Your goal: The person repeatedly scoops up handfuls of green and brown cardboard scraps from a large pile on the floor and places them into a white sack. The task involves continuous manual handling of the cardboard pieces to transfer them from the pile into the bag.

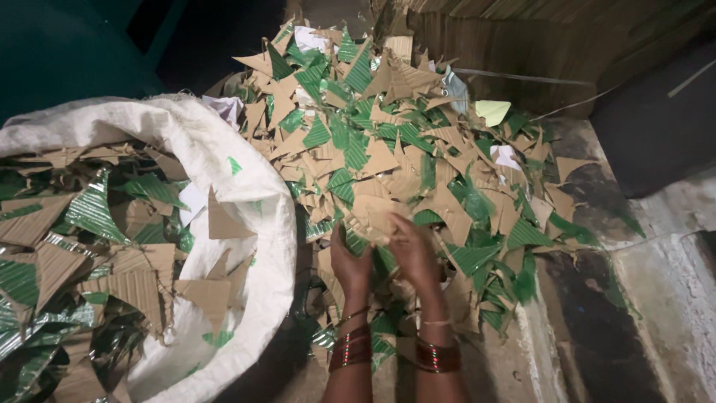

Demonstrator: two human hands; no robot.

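A big heap of triangular cardboard offcuts (pixel 388 142), brown on one side and shiny green on the other, lies on the floor ahead of me. My left hand (pixel 349 263) and my right hand (pixel 415 252) reach side by side into the near edge of the heap, fingers curled around a bunch of scraps (pixel 377 213). Both wrists carry red and gold bangles. To the left stands a white woven sack (pixel 246 186), open at the top and partly filled with the same scraps.
A stack of flat cardboard sheets (pixel 552 45) lies behind the heap at the upper right. Stained concrete floor (pixel 619 313) runs along the right. The upper left is dark.
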